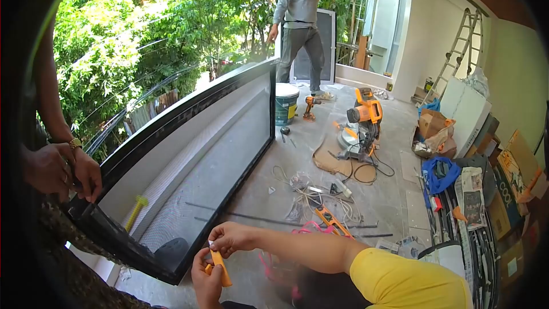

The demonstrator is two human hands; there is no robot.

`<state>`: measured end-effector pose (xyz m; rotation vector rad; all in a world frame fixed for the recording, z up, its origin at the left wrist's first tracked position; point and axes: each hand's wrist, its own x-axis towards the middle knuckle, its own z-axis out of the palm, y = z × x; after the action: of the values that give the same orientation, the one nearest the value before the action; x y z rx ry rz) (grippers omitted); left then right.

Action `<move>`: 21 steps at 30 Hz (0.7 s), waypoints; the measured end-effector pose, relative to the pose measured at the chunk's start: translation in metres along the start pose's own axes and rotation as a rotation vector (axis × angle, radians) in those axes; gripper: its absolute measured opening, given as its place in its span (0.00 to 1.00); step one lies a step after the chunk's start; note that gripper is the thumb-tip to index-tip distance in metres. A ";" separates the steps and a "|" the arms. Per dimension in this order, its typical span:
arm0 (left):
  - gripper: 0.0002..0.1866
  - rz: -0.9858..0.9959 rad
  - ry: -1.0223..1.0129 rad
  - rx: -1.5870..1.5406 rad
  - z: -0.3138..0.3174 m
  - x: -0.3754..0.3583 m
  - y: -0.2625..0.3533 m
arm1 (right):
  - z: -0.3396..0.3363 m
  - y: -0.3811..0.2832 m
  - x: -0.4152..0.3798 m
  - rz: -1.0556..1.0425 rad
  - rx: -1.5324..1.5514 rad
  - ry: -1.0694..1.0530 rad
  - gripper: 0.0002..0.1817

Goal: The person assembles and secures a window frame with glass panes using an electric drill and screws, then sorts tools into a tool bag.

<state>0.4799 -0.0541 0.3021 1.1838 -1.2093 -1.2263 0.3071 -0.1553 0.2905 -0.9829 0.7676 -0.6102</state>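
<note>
Near the lower corner of a black-framed mesh screen (183,143), my left hand (207,280) is closed around an orange-yellow tool (221,268) that looks like a utility knife. Just above it, my right hand (231,238) pinches at the tool's upper end, where a small pale tip shows between the fingers. The frame stands tilted, right beside both hands. At the left, a co-worker's hands (74,169) are at the frame's near upper corner.
Another person (300,23) stands beyond the frame near a bucket (286,104). A miter saw (363,120), a drill (309,109), cables and an orange level (333,221) lie on the floor. Boxes (503,194) and a ladder (457,51) stand right.
</note>
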 end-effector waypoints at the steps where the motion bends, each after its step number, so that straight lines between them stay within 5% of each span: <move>1: 0.22 0.005 -0.027 -0.041 0.000 0.001 -0.004 | -0.002 -0.002 -0.002 -0.001 0.001 0.002 0.11; 10: 0.06 0.068 0.058 0.092 0.008 0.019 -0.035 | 0.005 -0.013 -0.013 -0.140 -0.509 -0.047 0.08; 21: 0.04 0.174 0.119 -0.010 0.017 0.019 -0.035 | 0.012 -0.023 -0.025 -0.450 -0.829 0.106 0.06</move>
<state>0.4619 -0.0730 0.2675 1.1046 -1.1892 -1.0174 0.2994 -0.1403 0.3230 -1.9315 0.9203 -0.7464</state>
